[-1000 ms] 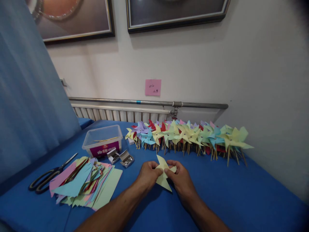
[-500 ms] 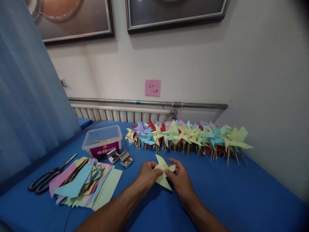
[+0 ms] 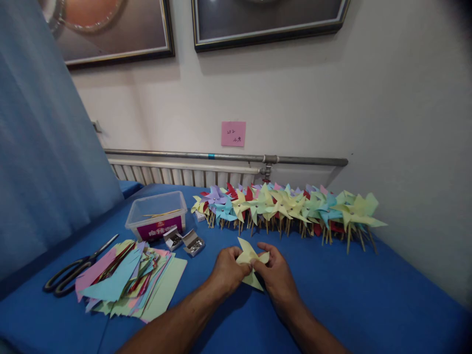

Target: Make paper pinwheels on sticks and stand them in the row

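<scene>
A pale yellow paper pinwheel (image 3: 248,251) is held between my two hands above the blue table cover (image 3: 224,324). My left hand (image 3: 229,270) grips it from the left, thumb pressed near the centre. From the right, my right hand (image 3: 275,270) pinches it, with the thumb also close to the middle. One pointed blade sticks up and another hangs down toward me. The fingers behind the paper are partly hidden. Beyond my hands stand rows of coloured paper pinwheels (image 3: 280,204) on thin sticks.
Black-handled scissors (image 3: 79,268) lie at far left beside a pile of coloured paper (image 3: 136,280). Behind the pile stand a clear plastic tub (image 3: 157,214) with sticks and two small open boxes, one with shiny pins (image 3: 197,246). A radiator (image 3: 184,174) runs along the wall.
My left thumb has moved down and inward, bringing a blade of the pinwheel toward its centre. My right hand has hardly shifted.
</scene>
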Motion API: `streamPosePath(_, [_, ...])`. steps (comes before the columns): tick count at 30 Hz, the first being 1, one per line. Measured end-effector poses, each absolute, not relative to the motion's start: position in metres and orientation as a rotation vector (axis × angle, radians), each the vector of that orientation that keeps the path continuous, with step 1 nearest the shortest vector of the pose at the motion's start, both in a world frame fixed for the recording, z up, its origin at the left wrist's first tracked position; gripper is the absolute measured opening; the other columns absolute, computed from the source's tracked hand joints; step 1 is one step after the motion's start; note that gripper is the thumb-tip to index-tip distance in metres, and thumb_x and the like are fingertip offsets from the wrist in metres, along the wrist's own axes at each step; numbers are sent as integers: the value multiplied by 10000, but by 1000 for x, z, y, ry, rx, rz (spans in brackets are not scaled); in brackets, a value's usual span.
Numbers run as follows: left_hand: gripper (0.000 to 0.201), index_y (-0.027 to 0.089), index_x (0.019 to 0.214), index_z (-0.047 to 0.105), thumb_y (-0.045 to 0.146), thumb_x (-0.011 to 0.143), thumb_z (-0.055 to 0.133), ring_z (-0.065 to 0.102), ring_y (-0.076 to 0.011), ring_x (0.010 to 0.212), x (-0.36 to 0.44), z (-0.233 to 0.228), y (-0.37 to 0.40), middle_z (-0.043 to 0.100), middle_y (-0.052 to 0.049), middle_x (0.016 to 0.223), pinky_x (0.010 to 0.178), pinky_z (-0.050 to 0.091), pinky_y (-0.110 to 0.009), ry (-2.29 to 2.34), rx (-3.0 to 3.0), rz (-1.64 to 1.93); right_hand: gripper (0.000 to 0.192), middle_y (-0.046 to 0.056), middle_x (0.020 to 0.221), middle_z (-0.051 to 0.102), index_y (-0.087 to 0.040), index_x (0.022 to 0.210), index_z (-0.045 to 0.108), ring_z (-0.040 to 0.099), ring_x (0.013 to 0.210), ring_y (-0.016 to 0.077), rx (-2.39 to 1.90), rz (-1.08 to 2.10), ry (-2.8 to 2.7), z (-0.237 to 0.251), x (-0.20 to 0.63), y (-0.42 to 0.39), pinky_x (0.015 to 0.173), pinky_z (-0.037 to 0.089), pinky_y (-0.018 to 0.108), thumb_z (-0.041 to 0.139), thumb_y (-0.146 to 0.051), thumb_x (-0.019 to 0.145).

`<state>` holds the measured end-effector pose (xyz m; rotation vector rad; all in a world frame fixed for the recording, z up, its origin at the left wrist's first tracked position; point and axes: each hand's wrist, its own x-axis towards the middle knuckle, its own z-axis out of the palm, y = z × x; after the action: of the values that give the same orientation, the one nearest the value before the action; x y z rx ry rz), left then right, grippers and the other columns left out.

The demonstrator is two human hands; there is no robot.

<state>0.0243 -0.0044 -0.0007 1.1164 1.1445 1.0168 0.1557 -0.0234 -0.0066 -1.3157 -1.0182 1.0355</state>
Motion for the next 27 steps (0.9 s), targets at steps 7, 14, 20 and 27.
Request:
streamPosePath(7, [95, 139, 709, 669, 156, 652, 744, 501, -113, 508, 25, 5, -10, 630, 19, 588, 513, 367, -227, 1186, 1175, 994, 529, -38, 676, 652, -179, 1094, 588, 625, 599, 199, -1337, 1033, -986, -13, 158, -22, 582, 493, 309, 729, -352, 613])
streamPosePath(14, [115, 171, 611, 587, 170, 681, 678, 429, -98, 468, 26, 8, -10, 535, 48, 500, 483, 295, -227, 1204, 1167, 996, 537, -40, 692, 637, -193, 1089, 576, 626, 615, 203, -1338, 1035, -1008, -6, 157, -24, 584, 499, 311, 734, -382, 612])
streamPosePath(20, [145, 181, 576, 544, 174, 633, 678, 414, -91, 453, 24, 3, -5, 524, 48, 491, 477, 296, -230, 1180, 1122, 1022, 520, -25, 725, 646, -192, 1083, 570, 626, 626, 198, -1353, 1015, -1080, 0, 157, -27, 574, 487, 301, 711, -389, 622])
streamPosePath(27, [176, 173, 605, 569, 229, 591, 735, 473, -103, 455, 20, -5, 1, 583, 20, 516, 492, 356, -235, 1105, 1027, 993, 507, -2, 777, 674, -192, 1093, 587, 650, 659, 203, -1364, 1060, -1103, 2, 159, -26, 598, 498, 306, 694, -382, 636])
